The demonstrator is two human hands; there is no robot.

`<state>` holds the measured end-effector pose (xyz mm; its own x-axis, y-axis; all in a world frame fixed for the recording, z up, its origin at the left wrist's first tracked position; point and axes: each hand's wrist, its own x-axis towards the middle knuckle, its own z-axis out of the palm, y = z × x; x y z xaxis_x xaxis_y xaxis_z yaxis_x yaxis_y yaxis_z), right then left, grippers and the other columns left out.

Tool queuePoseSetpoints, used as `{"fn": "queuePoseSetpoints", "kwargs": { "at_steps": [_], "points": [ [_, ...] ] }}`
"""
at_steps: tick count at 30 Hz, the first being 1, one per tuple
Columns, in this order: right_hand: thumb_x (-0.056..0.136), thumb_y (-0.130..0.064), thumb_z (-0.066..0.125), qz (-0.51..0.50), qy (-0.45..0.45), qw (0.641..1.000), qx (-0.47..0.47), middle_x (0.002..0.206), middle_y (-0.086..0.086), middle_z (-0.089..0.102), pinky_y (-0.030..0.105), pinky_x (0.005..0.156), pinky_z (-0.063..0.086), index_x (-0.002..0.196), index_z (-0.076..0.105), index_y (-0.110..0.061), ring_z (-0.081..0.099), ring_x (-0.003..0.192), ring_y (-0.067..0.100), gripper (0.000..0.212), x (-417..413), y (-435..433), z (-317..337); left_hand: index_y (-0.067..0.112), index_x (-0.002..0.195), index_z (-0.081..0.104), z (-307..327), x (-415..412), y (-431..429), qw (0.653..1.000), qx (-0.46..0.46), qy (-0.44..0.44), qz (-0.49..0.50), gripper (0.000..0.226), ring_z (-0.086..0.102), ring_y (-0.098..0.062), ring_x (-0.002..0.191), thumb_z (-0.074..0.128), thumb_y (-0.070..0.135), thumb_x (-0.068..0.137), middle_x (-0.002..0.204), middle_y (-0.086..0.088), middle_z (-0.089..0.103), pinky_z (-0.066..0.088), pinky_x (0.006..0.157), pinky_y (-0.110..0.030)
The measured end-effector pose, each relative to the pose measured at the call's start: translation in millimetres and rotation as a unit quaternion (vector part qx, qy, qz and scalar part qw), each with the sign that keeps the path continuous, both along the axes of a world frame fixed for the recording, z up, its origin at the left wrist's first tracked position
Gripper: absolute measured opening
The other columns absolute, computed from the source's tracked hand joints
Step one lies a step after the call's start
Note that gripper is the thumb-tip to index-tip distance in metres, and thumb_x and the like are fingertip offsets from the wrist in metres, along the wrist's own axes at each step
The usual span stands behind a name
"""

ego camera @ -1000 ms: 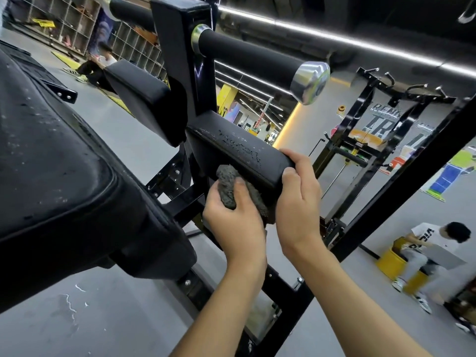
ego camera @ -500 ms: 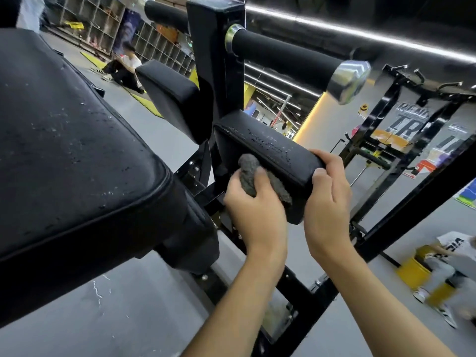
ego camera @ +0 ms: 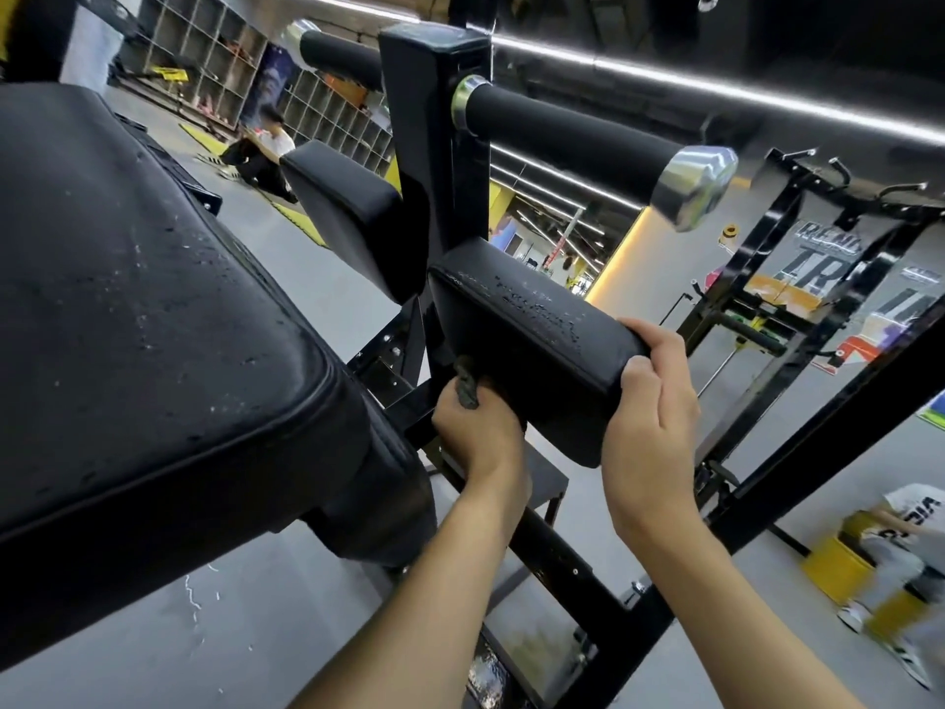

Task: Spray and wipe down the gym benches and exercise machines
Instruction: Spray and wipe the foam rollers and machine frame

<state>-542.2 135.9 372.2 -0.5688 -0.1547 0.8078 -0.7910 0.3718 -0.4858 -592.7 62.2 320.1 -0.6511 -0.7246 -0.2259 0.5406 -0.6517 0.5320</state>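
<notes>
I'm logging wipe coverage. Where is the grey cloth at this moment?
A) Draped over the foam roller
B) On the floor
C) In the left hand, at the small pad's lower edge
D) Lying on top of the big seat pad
C: the left hand grips the grey cloth against the lower edge of the small pad, while the right hand holds its end.

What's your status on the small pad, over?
Left hand grips grey cloth at lower edge of small pad. Right hand holds pad's outer end. Droplets on its top. Upright post close by, not blocking.
</notes>
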Motion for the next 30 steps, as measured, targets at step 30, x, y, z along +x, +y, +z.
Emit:
{"fn": "queuePoseSetpoints", "kwargs": {
  "at_steps": [30],
  "points": [
    [0.095,-0.025,0.03,0.006,-0.007,1.0,0.01,0.099,-0.01,0.055,0.022,0.073,0.041,0.123,0.055,-0.022,0.051,0.09,0.004,0.037,0.2,2.9,-0.1,-0.005,0.113,0.062,34.1,13.0,-28.1,0.983,0.005,0.023,0.184,0.019,0.067,-0.026,0.099,0.054,0.001,0.098,0.107,-0.017,0.068,0.054,0.093,-0.039]
  ]
}}
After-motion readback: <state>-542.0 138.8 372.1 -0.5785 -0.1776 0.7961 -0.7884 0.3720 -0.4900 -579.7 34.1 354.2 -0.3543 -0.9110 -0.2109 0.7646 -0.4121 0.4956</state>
